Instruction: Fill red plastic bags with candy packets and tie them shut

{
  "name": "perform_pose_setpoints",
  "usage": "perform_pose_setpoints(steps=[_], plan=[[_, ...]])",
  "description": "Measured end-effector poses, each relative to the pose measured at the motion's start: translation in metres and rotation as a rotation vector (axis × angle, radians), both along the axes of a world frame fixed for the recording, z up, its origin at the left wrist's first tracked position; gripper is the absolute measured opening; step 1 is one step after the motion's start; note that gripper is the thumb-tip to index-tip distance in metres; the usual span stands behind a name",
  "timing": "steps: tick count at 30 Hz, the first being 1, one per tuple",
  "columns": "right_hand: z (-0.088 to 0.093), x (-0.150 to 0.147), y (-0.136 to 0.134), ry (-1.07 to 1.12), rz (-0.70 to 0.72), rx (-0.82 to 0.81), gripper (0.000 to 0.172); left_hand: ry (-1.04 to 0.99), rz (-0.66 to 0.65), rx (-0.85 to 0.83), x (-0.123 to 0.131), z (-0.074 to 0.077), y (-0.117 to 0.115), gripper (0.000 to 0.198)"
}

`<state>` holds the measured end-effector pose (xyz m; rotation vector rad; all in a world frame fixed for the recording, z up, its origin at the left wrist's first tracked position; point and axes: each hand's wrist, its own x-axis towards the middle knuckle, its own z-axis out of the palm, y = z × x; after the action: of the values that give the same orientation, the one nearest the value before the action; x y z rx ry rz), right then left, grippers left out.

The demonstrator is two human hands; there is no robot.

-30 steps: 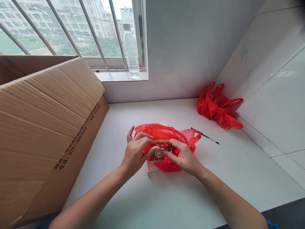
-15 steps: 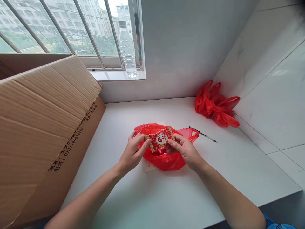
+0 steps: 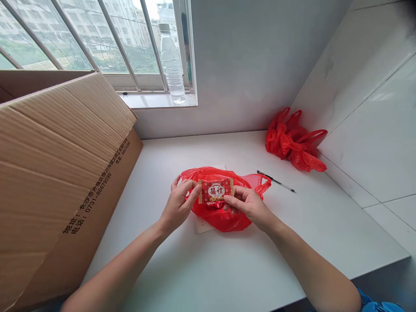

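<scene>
A red and gold printed packet [image 3: 216, 190] with a white centre label is held up level over an opened red plastic bag [image 3: 232, 221]. My left hand [image 3: 180, 201] pinches the packet's left end between thumb and fingers. At the other end, my right hand [image 3: 251, 203] grips the lower right part, thumb in front. Shiny red items show inside the bag just below the packet, too covered to make out. Under the bag, a corner of paper with writing [image 3: 203, 225] sticks out on the white table [image 3: 195, 268].
On the left stands a large open cardboard box [image 3: 65, 173]. A black-and-clear pen [image 3: 276, 181] lies right of the bag. Several knotted red plastic bags [image 3: 294, 141] sit in the back right corner by the tiled wall. A clear water bottle [image 3: 172, 65] stands on the windowsill.
The packet has turned from tilted to level and shifted slightly left, with both hands keeping hold of it. My left hand has moved a little left.
</scene>
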<state>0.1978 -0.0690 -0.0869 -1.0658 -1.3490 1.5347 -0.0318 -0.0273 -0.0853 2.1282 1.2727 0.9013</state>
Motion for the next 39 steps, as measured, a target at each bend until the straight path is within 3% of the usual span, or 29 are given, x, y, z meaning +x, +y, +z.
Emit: perform_pose_setpoints(steps=[11,16,20,24,27,29,31,34,36,39], plan=[[-0.002,-0.001,-0.001,-0.106,0.021,0.017,0.035,-0.013,0.020,0.028,0.000,0.000,0.000,0.033],[-0.001,0.002,-0.001,-0.242,-0.001,0.043,0.045,0.011,0.023,0.038,-0.002,-0.003,0.002,0.034],[0.000,0.014,0.001,-0.570,-0.248,0.255,0.057,0.041,0.079,0.128,-0.008,0.000,0.007,0.030],[0.006,0.040,0.004,-0.718,-0.530,0.441,0.055,0.086,0.221,0.238,-0.018,0.008,0.015,0.026],[0.011,0.064,0.006,-0.870,-0.740,0.504,0.047,0.242,0.284,0.124,-0.030,0.017,0.020,0.040],[0.010,0.078,0.008,-0.995,-0.793,0.470,0.042,0.351,0.250,-0.027,-0.037,0.023,0.022,0.043],[0.008,0.086,0.010,-1.086,-0.740,0.384,0.043,0.423,0.192,-0.144,-0.042,0.030,0.022,0.037],[0.008,0.088,0.010,-1.091,-0.510,0.263,0.043,0.440,0.176,-0.183,-0.046,0.041,0.019,0.033],[0.014,0.086,0.008,-0.969,-0.393,0.240,0.042,0.363,0.192,-0.187,-0.048,0.046,0.016,0.034],[0.037,0.084,0.006,-0.685,-0.331,0.278,0.037,0.092,0.157,-0.323,-0.053,0.056,0.011,0.038]])
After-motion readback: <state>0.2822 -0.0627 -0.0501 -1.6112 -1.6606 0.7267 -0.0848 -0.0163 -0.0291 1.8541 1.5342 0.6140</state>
